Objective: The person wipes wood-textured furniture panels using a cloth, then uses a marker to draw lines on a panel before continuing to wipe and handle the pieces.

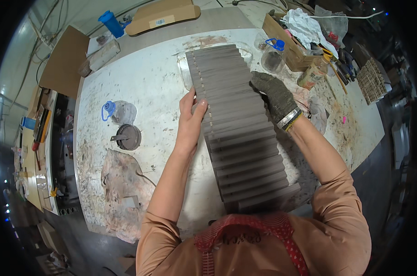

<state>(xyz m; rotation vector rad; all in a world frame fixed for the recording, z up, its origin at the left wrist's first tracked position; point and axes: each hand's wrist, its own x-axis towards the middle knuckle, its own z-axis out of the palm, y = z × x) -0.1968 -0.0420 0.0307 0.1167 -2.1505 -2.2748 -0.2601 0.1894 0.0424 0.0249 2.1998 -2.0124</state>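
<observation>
Grey wood-grain strips (238, 119) lie stacked at centre

At the upper left of the frame, a cardboard panel (66, 64) leans beside the white table (153, 87), and a blue cup (111, 24) stands beyond it. Further down, left of centre, lies a clear jug (124, 112) with a blue handled cap; below it sit a stained cloth (121, 179) and a dark round tin (132, 138) with a flat metal piece across its top.

Nearer the middle, the bare left hand (192, 112) touches the strips' left edge, thumb apart from the fingers; whether it grips or merely steadies, I cannot tell. The strips run from upper centre to lower centre (the lower ones overlap like shallow steps). At their right edge is the right hand (275, 94), in a dark glove; its hold cannot be told either, since the fingertips are hard to make out.

Toward the upper right stand a second blue-capped jug (272, 62), a wooden box (302, 62) piled with odds and ends, a yellow-capped bottle (313, 73) and, furthest right, a woven basket (373, 82).
</observation>
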